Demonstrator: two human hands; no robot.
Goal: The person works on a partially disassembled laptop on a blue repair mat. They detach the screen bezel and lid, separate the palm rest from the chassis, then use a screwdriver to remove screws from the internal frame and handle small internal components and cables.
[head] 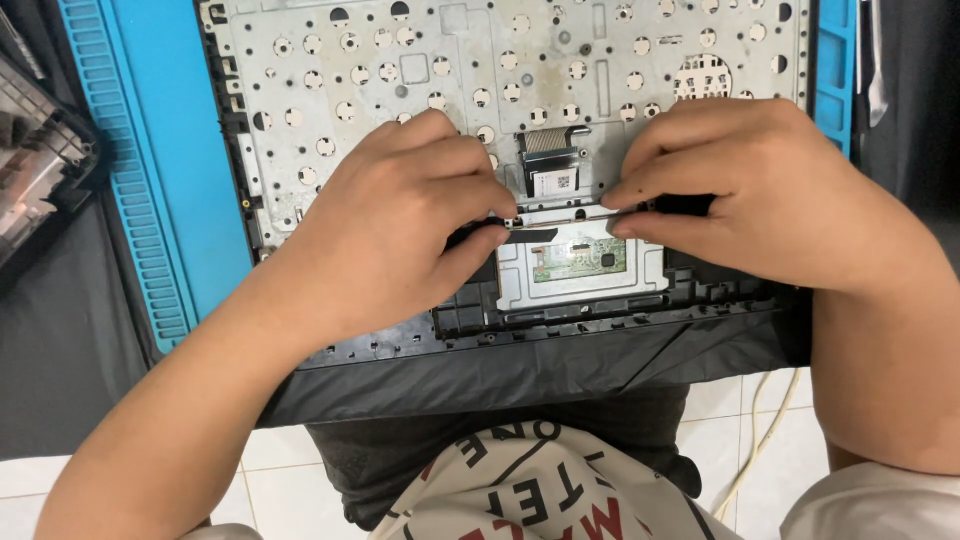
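Observation:
An opened laptop palmrest shell (600, 335) lies inside-up on a blue mat (170, 150), with the grey keyboard backplate (480, 60) filling its upper part. Below the backplate sits the metal touchpad module (585, 262) with a small green circuit board. My left hand (400, 215) pinches a thin black strip (545, 213) at the touchpad's upper left corner. My right hand (760, 190) pinches the same strip at the upper right corner. A flat ribbon cable with a white label (552, 172) lies between my hands.
A dark plastic laptop part (35, 165) rests at the far left on the black tabletop. A metal tool (876, 60) lies at the right edge of the mat. White floor tiles and a pale cord (760, 440) show below the table edge.

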